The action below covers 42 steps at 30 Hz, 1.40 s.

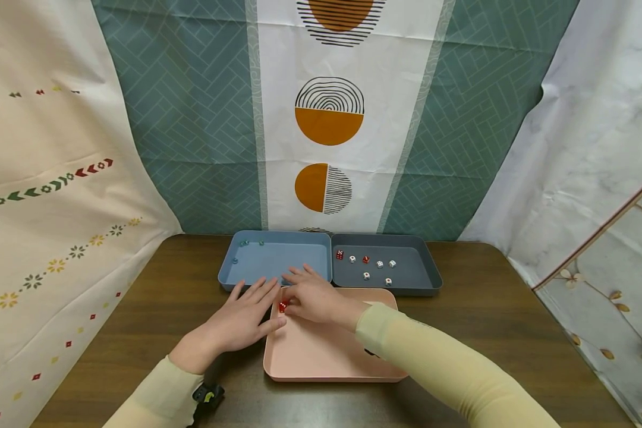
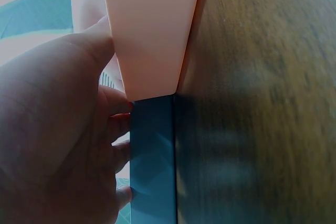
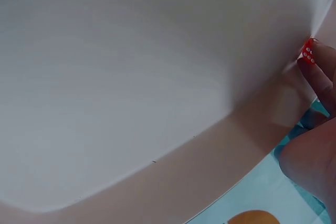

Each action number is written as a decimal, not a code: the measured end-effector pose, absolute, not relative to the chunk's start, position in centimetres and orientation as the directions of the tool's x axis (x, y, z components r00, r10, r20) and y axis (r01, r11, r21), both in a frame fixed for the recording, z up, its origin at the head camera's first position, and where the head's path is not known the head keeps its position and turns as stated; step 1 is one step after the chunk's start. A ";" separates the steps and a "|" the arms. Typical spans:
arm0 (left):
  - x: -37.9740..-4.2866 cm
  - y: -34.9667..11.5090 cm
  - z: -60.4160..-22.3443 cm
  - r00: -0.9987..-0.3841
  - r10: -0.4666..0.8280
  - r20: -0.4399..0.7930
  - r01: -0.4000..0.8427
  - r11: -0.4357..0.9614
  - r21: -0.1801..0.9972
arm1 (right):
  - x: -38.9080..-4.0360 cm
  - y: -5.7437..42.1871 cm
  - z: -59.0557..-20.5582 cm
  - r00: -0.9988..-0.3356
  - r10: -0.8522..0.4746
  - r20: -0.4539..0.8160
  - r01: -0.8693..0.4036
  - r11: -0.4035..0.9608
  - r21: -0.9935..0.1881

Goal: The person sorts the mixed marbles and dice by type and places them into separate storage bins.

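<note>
A red die (image 1: 282, 306) with white pips lies in the far left corner of the pink tray (image 1: 331, 356). My right hand (image 1: 317, 299) reaches over the tray's far edge; in the right wrist view its fingertips pinch the red die (image 3: 308, 52) against the corner. Fingers straight, my left hand (image 1: 246, 318) lies over the left side of that corner, its thumb reaching across the rim. Seen from the left wrist, the left hand (image 2: 58, 124) is beside the pink tray wall (image 2: 149, 35) and the blue tray's wall (image 2: 152, 166).
Behind the pink tray, a blue tray (image 1: 283, 255) holds several small green-blue dice (image 1: 244, 242). Right beside it, a dark grey tray (image 1: 417, 267) carries several white dice (image 1: 380, 264) and two red dice (image 1: 339, 254). All stand on a brown wooden table (image 1: 487, 321) with patterned cloth behind.
</note>
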<state>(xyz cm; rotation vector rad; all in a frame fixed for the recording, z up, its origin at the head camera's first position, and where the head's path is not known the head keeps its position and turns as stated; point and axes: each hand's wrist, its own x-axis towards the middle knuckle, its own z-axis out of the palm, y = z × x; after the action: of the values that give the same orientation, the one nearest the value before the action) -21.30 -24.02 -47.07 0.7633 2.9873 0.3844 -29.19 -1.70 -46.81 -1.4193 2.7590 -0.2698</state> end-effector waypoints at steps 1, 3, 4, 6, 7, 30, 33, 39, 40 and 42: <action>-21.3 -24.0 -47.1 -0.879 0.477 0.028 0.468 0.848 0.248 | -29.2 -1.7 -46.8 -0.584 -0.809 0.057 -0.805 0.569 -0.168; -21.3 -24.0 -47.1 -0.878 0.477 0.028 0.469 0.847 0.250 | -29.1 -1.6 -46.7 -0.584 -0.809 0.061 -0.805 0.568 -0.173; -21.3 -24.0 -47.1 -0.878 0.477 0.028 0.468 0.847 0.252 | -29.1 -1.5 -46.6 -0.585 -0.809 0.063 -0.805 0.568 -0.173; -21.3 -23.9 -47.1 -0.878 0.477 0.029 0.468 0.847 0.253 | -29.2 -1.5 -46.5 -0.584 -0.809 0.063 -0.805 0.568 -0.170; -21.3 -23.9 -47.1 -0.878 0.477 0.030 0.469 0.846 0.253 | -29.1 -1.4 -46.4 -0.585 -0.809 0.063 -0.805 0.569 -0.169; -21.3 -23.8 -47.3 -0.883 0.468 0.034 0.462 0.853 0.243 | -29.5 3.0 -44.0 -0.622 -0.767 0.158 -0.777 0.580 -0.246; -21.3 -23.9 -47.3 -0.885 0.465 0.030 0.457 0.854 0.247 | -29.8 4.0 -43.6 -0.641 -0.750 0.159 -0.762 0.600 -0.244; -21.3 -24.0 -47.5 -0.884 0.467 0.033 0.460 0.854 0.243 | -30.3 6.2 -42.8 -0.670 -0.718 0.191 -0.740 0.624 -0.250; -21.3 -24.0 -47.5 -0.882 0.470 0.039 0.464 0.850 0.249 | -30.4 6.6 -42.7 -0.673 -0.713 0.198 -0.738 0.628 -0.249; -21.3 -24.0 -47.4 -0.879 0.475 0.045 0.470 0.845 0.254 | -30.6 7.4 -42.4 -0.686 -0.698 0.205 -0.726 0.642 -0.247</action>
<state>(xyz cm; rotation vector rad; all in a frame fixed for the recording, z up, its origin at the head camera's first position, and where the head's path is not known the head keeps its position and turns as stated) -21.28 -23.95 -47.40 0.7680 2.9987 0.4056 -30.56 7.43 -42.42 -1.2733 2.9279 -0.5050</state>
